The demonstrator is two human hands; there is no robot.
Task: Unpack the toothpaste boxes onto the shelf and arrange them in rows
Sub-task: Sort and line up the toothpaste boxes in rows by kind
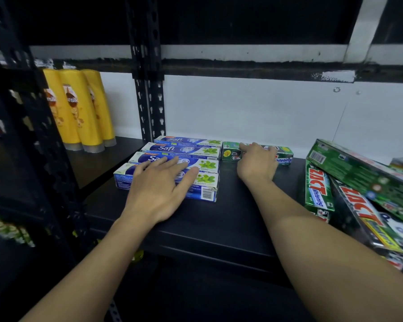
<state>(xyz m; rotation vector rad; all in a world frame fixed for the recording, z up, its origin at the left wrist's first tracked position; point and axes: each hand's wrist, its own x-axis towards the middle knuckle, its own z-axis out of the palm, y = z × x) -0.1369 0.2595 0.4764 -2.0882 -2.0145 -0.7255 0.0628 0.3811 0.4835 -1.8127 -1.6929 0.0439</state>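
Note:
Several blue Safi toothpaste boxes (184, 149) lie side by side in a row on the black shelf (230, 219), against its left post. My left hand (159, 187) rests flat on the two nearest blue boxes, fingers straight and spread. To their right, at the back wall, lies one green Zact toothpaste box (285, 154). My right hand (257, 162) lies over it, fingers reaching to its far edge and thumb at its near side. Whether it grips or only presses the box is unclear. A loose heap of green Zact boxes (349, 187) fills the shelf's right end.
Three yellow shampoo bottles (79, 110) stand in the neighbouring bay at the left, beyond a black perforated post (149, 101). A white wall panel backs the shelf. Another post (40, 126) rises at the near left. Bare black shelf lies between my forearms.

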